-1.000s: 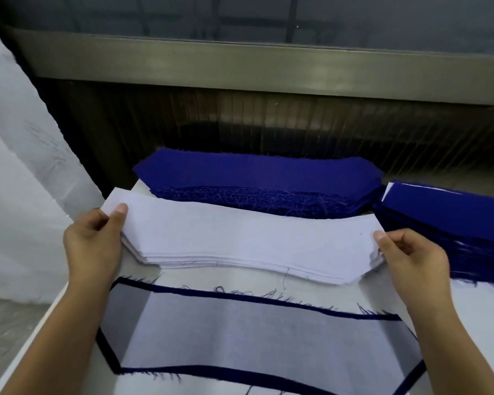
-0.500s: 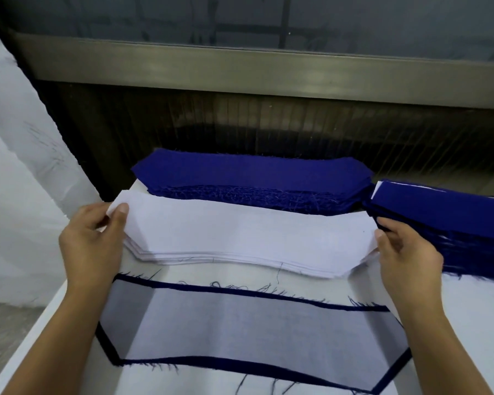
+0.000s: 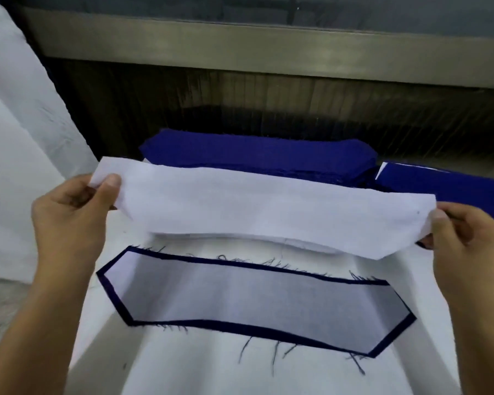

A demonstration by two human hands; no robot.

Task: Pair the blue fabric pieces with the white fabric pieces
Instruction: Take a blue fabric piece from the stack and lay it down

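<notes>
A single white fabric piece (image 3: pixel 268 209) hangs between both hands, raised a little off the white stack (image 3: pixel 305 246) that shows just under its near edge. The left hand (image 3: pixel 72 220) pinches the left end, thumb on top and fingers curled beneath; the right hand (image 3: pixel 462 240) pinches the right pointed end the same way. The piece looks thin, light and limp: it sags slightly along its middle, so I judge it needs a hold at both tips, kept gently taut, or it will fold on itself. It is not fragile, but the cut edges may shed threads and a careless pinch could drag up a second layer. On the near side lies a finished pair (image 3: pixel 254 303), white laid over blue with a frayed blue rim showing all round, flat on the table (image 3: pixel 211 374). At the far side sits the blue stack (image 3: pixel 257 158), with a second blue stack (image 3: pixel 445 186) to its right, close behind the right hand.
</notes>
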